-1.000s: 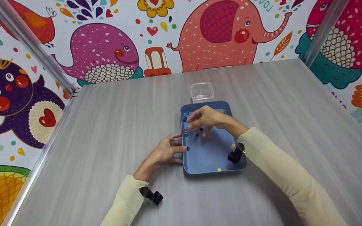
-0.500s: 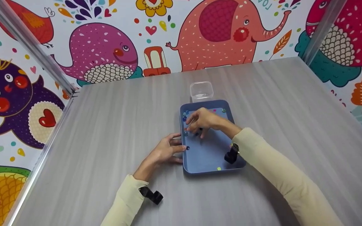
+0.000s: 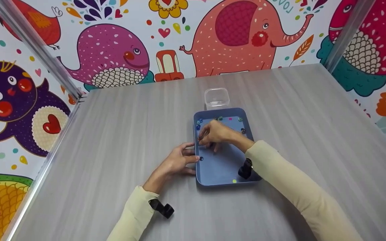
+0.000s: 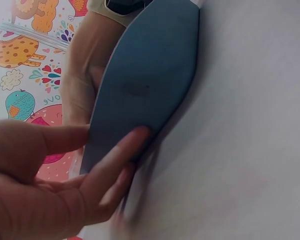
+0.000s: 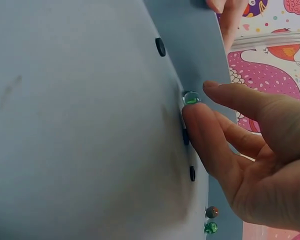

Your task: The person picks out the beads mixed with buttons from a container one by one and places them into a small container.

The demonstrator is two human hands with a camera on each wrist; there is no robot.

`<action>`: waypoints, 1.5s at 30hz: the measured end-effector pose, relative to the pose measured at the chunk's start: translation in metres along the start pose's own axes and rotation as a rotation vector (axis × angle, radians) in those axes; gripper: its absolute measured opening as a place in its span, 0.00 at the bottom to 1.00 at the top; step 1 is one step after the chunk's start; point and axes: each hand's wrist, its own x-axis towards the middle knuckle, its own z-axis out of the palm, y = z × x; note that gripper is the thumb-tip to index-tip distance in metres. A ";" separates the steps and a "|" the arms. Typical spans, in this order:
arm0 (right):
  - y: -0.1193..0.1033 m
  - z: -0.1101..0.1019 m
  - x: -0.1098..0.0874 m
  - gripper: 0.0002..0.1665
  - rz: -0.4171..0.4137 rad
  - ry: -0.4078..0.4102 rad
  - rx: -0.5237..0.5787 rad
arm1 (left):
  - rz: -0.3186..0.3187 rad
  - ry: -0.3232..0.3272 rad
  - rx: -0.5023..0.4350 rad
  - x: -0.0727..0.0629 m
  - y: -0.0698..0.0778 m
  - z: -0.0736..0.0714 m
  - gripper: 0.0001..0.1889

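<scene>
At the left long side of a blue tray point(image 3: 221, 174), my left hand point(image 3: 176, 160) grips the wall, thumb on the rim and fingers against the outside. My right hand point(image 3: 214, 131) reaches down inside the tray near that wall. The right wrist view shows a clear marble with green inside point(image 5: 191, 98) at the wall's foot. The index finger touches it, while the thumb tip sits just above with a small gap. Dark flat discs point(image 5: 160, 47) lie along the same wall, one partly behind the index finger. Two further marbles point(image 5: 211, 228) lie farther along it.
A clear plastic box point(image 3: 216, 97) stands just behind the tray. In the tray are also more marbles point(image 3: 240, 119), a small pink piece point(image 3: 230, 118) and a yellow piece point(image 3: 234, 181). The grey table point(image 3: 129, 127) ends at printed wall panels.
My right hand has moved left and lower, toward the tray's left wall, and its thumb and fingers have drawn closer together. My left hand stays on the tray.
</scene>
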 end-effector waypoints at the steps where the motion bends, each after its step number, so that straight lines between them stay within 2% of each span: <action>1: 0.000 0.000 0.000 0.14 0.000 0.001 -0.002 | 0.001 -0.001 0.001 0.000 0.000 0.000 0.34; 13: 0.000 0.009 0.003 0.11 -0.004 0.050 -0.073 | 0.003 -0.005 -0.018 0.000 -0.001 0.000 0.34; 20: -0.001 0.012 0.003 0.09 -0.002 0.081 -0.078 | 0.016 -0.016 -0.001 0.000 -0.002 0.000 0.34; 26: -0.003 0.011 0.002 0.08 0.009 0.073 -0.095 | 0.010 -0.015 0.003 0.000 -0.002 0.000 0.34; 45: -0.003 0.002 -0.001 0.09 -0.068 0.068 -0.049 | 0.005 -0.015 0.008 0.000 -0.002 -0.003 0.35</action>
